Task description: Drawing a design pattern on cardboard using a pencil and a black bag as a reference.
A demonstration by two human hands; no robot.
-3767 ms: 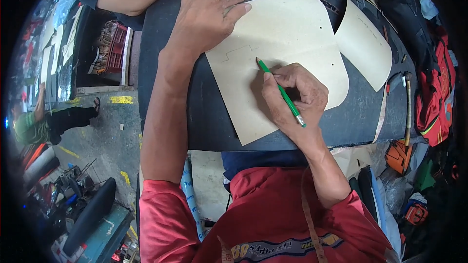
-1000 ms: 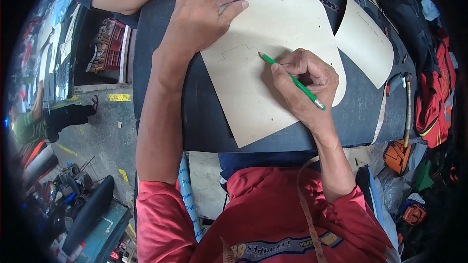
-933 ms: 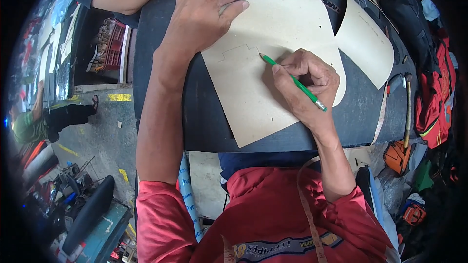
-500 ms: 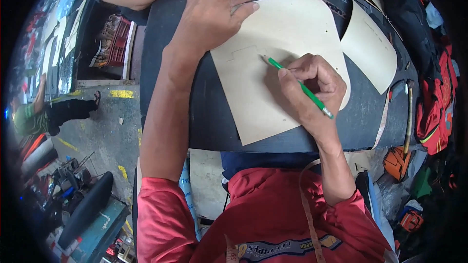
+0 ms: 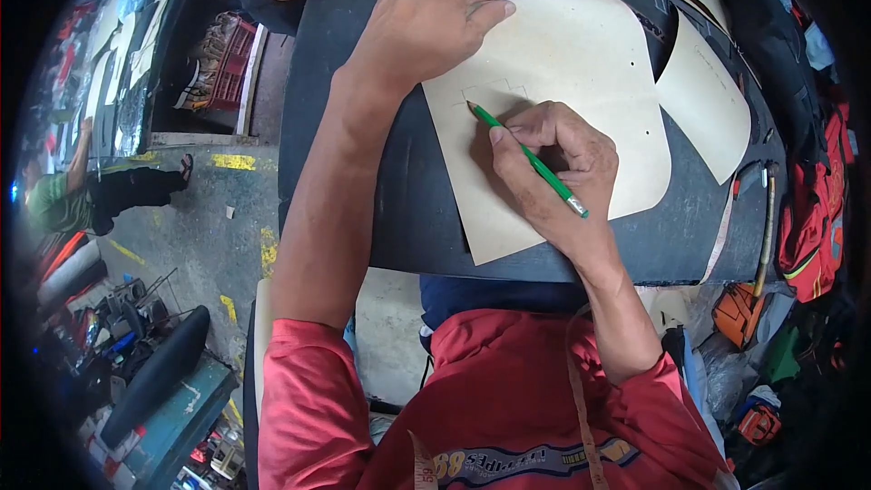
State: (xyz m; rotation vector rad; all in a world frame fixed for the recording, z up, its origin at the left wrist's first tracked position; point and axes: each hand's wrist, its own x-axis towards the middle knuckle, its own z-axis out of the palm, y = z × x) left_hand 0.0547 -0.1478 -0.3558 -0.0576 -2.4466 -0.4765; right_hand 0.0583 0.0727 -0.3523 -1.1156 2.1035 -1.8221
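Right hand slid green pencil leftward across card pattern.

a dark worktop is seen from above. a large cream pattern sheet is laid flat on it, and a second cream piece is laid just beside its right edge, touching or slightly overlapped.

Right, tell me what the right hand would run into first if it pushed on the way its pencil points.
The right hand aims the green pencil up-left across the beige pattern card. It would probably meet the left hand pressed flat on the card's corner.
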